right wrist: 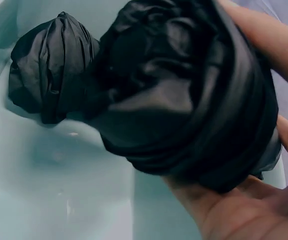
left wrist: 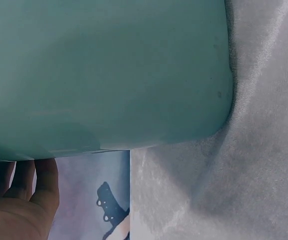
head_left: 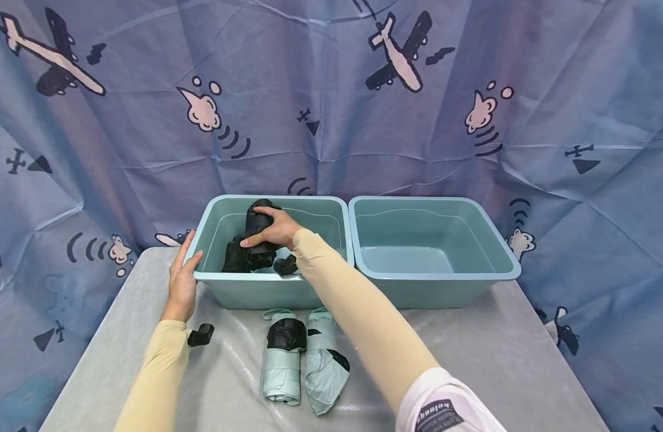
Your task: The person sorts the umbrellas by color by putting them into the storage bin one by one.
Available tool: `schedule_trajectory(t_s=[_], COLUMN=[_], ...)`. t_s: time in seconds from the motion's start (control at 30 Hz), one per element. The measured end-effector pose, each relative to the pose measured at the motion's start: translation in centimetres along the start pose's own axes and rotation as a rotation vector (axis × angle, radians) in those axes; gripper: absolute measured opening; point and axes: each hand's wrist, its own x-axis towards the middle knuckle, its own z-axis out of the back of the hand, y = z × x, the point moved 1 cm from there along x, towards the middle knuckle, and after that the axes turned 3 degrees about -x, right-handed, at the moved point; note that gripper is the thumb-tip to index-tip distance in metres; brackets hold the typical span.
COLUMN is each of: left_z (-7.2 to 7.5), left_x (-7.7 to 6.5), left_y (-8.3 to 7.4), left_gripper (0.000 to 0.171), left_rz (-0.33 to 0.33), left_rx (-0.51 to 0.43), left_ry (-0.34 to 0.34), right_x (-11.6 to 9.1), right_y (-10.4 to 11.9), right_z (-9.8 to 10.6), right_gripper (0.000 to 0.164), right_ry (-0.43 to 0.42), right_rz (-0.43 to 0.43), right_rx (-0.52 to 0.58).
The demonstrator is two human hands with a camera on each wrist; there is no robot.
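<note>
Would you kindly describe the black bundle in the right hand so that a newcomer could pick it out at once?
On the grey table, look inside the left teal bin. There, the right hand, below a pale yellow sleeve, holds the black bundle. Being in that grip sets it apart from the other black pieces nearby, which no hand holds.

Black bundle [right wrist: 183,100] I'm gripping looks like crinkly, slightly shiny fabric, bin's [left wrist: 109,75] smooth plastic, table cover's [left wrist: 268,160] kinda fuzzy.
</note>
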Motion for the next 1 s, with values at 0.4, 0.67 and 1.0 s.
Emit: schedule_trajectory(t_s=[0.4,0.67,1.0], left_z=[0.0,0.0,0.0], left_x=[0.1,0.1,0.1], left_y=[0.0,0.2,0.1], left_gripper=[0.057,0.057,0.057], left_rz=[0.002,-0.007,-0.001], left_rx=[-0.018,-0.035,-0.046], left_ry=[-0.004,-0.011,-0.012], right_x=[0.5,0.9,1.1], right_y=[-0.4,-0.5,-0.9], right_z=[-0.1,0.2,-0.3], right_gripper=[0.087,0.087,0.086], right_ry=[-0.019,-0.003,0.008], right_rz=[0.012,0.029,0.014], right_rx=[-0.063,-0.143,-0.132])
